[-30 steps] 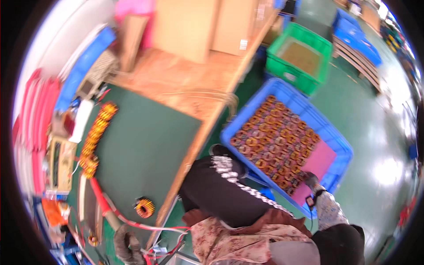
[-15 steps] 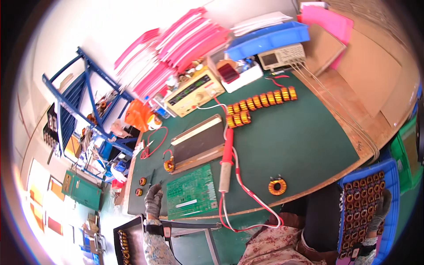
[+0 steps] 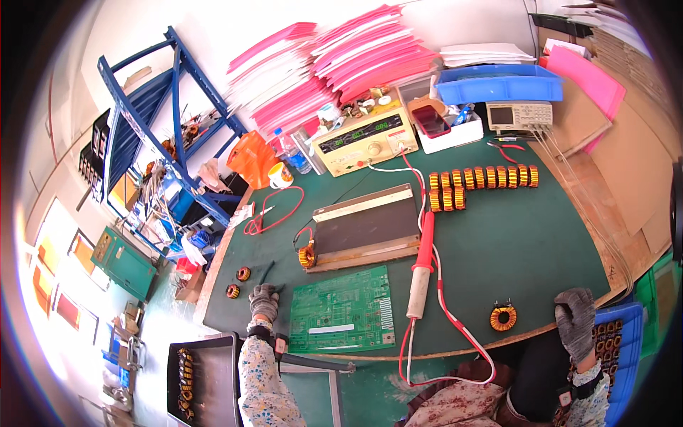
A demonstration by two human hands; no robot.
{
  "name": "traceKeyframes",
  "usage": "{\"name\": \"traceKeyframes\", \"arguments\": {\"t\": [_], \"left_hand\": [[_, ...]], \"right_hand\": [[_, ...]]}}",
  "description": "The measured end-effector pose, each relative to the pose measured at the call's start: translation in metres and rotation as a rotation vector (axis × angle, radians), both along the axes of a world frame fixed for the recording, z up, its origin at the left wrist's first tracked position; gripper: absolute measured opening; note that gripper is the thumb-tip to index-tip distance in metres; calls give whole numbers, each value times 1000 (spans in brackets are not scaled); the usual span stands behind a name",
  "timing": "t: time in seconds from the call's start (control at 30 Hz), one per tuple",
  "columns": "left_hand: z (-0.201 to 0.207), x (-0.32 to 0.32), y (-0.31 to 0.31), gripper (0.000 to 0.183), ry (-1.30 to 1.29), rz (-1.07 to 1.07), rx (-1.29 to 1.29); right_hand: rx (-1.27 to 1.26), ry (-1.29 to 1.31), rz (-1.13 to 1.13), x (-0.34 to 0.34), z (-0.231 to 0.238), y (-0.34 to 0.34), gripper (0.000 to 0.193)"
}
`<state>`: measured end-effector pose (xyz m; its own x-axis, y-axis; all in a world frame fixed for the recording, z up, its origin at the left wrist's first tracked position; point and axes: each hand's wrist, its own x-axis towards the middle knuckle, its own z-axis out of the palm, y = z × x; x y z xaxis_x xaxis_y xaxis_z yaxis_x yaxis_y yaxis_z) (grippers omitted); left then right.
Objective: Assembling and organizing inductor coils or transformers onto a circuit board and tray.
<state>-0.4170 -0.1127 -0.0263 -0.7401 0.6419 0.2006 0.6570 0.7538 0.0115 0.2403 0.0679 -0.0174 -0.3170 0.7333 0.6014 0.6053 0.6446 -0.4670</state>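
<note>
My left hand (image 3: 264,302), in a grey glove, rests on the green mat beside a green circuit board (image 3: 341,309). Its fingers are curled; a thin dark tool-like thing (image 3: 267,272) lies just past them, and I cannot tell if they grip it. Two small copper coils (image 3: 233,290) sit to its left. My right hand (image 3: 575,324), gloved too, is over the table's front right edge, fingers bent downward and closed. Whatever it may hold is hidden. Near it stands a larger wound ring coil (image 3: 503,319). Below it, a blue tray (image 3: 629,334) contains many ring coils.
A red-and-white probe (image 3: 422,267) with looping cable lies mid-table. Behind are a dark plate fixture (image 3: 366,226), a wired coil (image 3: 306,256), rows of coils (image 3: 491,178), a cream meter (image 3: 366,142) and an oscilloscope (image 3: 519,115). A black bin (image 3: 220,370) stands lower left.
My right hand has risen out of the blue tray and moved left to the table edge. My left hand stays beside the board. The whole view has shifted and turned.
</note>
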Motion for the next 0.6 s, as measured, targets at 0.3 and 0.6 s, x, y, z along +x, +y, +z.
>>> {"name": "traceKeyframes", "arguments": {"t": [0.3,0.6], "left_hand": [[7,3,-15,22,-421,-375,790],[149,293,28,21,-539,-1144,224]], "right_hand": [[-98,-50,15,5,16,8,14],[-767,752,619,-34,35,-42,31]]}}
